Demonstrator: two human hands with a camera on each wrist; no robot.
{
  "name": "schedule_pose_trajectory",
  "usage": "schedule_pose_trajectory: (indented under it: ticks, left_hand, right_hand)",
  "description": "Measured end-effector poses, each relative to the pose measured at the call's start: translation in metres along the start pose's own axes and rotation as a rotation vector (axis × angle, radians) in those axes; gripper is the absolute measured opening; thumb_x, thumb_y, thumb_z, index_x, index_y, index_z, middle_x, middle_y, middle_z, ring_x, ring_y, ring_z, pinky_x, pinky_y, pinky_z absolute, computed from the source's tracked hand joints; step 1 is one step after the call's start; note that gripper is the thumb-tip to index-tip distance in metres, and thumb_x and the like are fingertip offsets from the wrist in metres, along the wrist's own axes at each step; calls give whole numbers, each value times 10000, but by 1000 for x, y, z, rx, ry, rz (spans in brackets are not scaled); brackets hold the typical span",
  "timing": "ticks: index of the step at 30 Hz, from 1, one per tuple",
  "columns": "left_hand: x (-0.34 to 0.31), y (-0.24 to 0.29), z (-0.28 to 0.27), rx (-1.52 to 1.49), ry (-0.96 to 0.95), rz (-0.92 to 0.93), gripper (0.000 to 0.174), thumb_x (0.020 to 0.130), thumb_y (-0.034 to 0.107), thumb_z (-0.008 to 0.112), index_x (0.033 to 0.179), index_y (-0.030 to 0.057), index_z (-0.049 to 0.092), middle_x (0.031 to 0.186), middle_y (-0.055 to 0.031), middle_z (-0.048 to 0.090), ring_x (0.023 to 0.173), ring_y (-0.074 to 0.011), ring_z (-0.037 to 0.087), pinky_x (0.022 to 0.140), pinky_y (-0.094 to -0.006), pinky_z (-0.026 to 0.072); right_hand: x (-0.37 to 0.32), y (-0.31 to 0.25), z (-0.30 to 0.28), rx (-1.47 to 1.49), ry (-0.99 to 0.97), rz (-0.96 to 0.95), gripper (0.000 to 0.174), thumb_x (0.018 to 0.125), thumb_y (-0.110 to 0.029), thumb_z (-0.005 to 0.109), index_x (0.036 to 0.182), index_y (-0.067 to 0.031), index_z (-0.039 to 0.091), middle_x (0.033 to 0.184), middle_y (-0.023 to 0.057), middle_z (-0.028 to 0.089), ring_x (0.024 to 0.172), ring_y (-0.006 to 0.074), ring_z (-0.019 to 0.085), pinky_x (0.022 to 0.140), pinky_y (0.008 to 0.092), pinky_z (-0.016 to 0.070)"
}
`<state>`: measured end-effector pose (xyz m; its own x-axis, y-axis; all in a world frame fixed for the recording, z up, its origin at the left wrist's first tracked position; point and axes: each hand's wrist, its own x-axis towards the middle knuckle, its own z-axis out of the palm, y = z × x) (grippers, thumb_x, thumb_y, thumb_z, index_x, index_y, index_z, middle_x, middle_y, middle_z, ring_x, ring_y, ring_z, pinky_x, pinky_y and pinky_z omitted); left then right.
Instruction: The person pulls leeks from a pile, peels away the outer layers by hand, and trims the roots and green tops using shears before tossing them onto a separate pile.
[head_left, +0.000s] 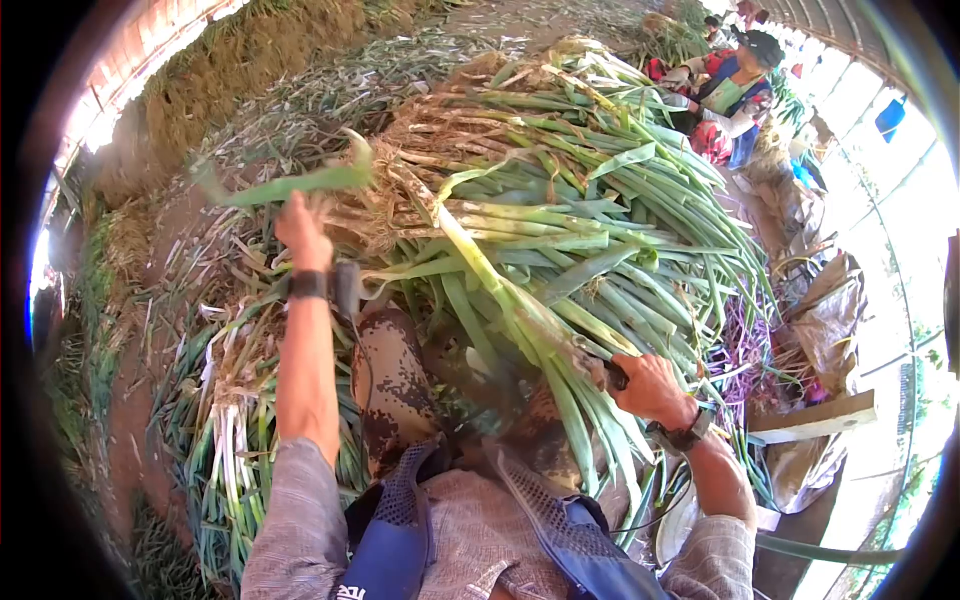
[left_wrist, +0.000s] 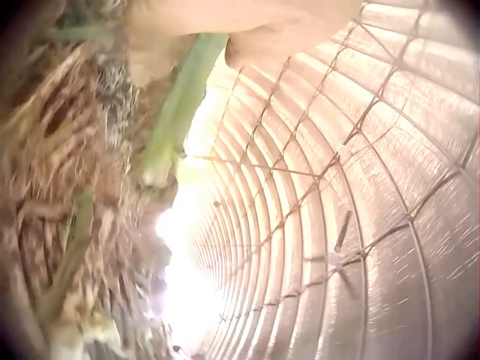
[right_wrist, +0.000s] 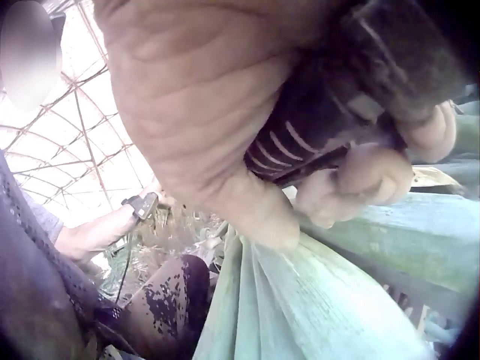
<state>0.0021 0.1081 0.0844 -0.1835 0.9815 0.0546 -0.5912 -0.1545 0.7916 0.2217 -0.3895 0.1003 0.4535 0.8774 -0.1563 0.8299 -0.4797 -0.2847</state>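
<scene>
Leeks point(head_left: 620, 230) lie in a big heap by the knees, many with dirty brown roots. Left hand point(head_left: 303, 238) pinches a green leaf point(head_left: 310, 182). Right hand point(head_left: 652, 389) grips a black handle point(right_wrist: 315, 112), touching leek leaves. White stalks point(head_left: 233, 450) on the left look clean, so some seems done, but lots seems left.

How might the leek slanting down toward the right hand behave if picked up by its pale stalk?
The stalk looks fairly stiff, since it runs nearly straight. The long green leaves would probably flop, as they already splay and droop downward.
</scene>
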Motion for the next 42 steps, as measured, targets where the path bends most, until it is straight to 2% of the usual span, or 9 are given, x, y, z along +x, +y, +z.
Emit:
schedule_pose_trajectory:
  ticks: [3, 6, 8, 10, 14, 19, 26, 31, 42]
  left_hand:
    - [27, -13, -26, 335, -46, 231, 336, 918, 318, 717, 1072, 42, 604, 1029, -106, 678, 699, -191, 680, 579, -319, 578]
    - [-123, 23, -6, 456, -668, -217, 255, 934, 313, 654, 904, 60, 667, 845, -78, 695, 705, -158, 678, 537, -289, 554]
    - [-174, -11, -28, 600, -962, -622, 237, 926, 263, 677, 1037, 54, 675, 981, -95, 703, 869, -167, 686, 689, -320, 594]
    - [-205, -61, -47, 615, -1076, -428, 267, 942, 230, 672, 1129, 40, 659, 1062, -67, 686, 970, -138, 651, 841, -294, 549]
    - [-230, -93, -28, 383, -990, -475, 367, 965, 174, 655, 1286, 7, 591, 1139, -46, 664, 1013, -134, 624, 907, -278, 501]
    - [-224, -99, -32, 169, -804, -921, 360, 994, 241, 614, 1277, 19, 590, 1085, -51, 655, 898, -140, 623, 843, -300, 526]
    - [-255, -80, -26, -91, -674, -965, 265, 1005, 255, 593, 1182, 60, 624, 967, -8, 628, 887, -130, 582, 780, -351, 510]
    - [-256, -105, -39, -65, -759, -930, 302, 1012, 279, 588, 1194, 44, 641, 1105, -58, 680, 971, -191, 650, 792, -398, 549]
    - [-262, -107, -40, -80, -737, -983, 284, 1020, 297, 586, 1191, 72, 613, 1083, -48, 677, 872, -158, 625, 665, -342, 512]
  right_hand:
    - [3, -3, -8, 42, -27, 19, 219, 799, -232, 634, 948, -79, 680, 792, 216, 668, 804, 428, 637, 722, 525, 475]
    - [2, -2, -1, 91, -5, 20, 275, 802, -283, 654, 972, -71, 694, 799, 216, 673, 811, 424, 645, 733, 515, 493]
    - [2, -1, 2, 66, 88, -80, 317, 854, -362, 668, 872, -45, 669, 700, 214, 637, 704, 439, 621, 659, 511, 483]
    - [5, -10, -8, 45, 50, -37, 297, 829, -340, 677, 875, -46, 669, 709, 222, 639, 714, 440, 624, 666, 514, 486]
    - [9, -19, -24, -20, 25, 11, 265, 807, -308, 670, 854, -47, 655, 716, 230, 643, 732, 441, 630, 682, 526, 486]
    - [9, -22, -35, -76, -37, -64, 254, 802, -291, 667, 880, -50, 660, 722, 231, 648, 739, 458, 626, 694, 535, 486]
    - [10, -30, -41, -149, -37, -37, 260, 798, -286, 667, 910, -50, 663, 764, 253, 653, 774, 480, 619, 726, 567, 471]
    - [28, -27, -32, -134, 0, -64, 259, 806, -296, 661, 911, -60, 655, 757, 247, 646, 773, 487, 610, 706, 569, 457]
    - [65, -34, -35, -154, 15, -127, 226, 800, -266, 656, 893, -61, 643, 733, 230, 641, 757, 465, 611, 694, 563, 453]
